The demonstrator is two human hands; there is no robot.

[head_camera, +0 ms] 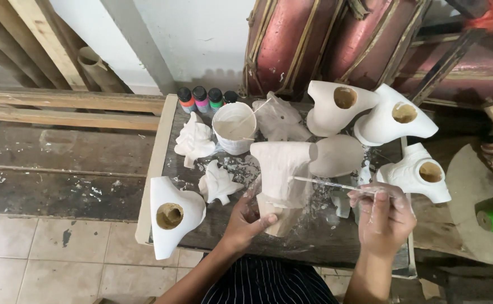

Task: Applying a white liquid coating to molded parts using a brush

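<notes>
Two hands work over a dark table (314, 247). Left hand (246, 219), fingers curled, grips the base of a white-coated figure (280, 169) standing upright near the table's near edge. Right hand (382, 217) pinches a thin brush (331, 184), tip touching the figure. A white cup (232, 132) sits farther back, paint bottles (204, 98) behind it.

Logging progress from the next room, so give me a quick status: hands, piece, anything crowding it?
Left hand grips the white mask piece at its base. Right hand holds a thin brush, tip on the piece. White paint cup and small leaf casts close by, not blocking.
</notes>
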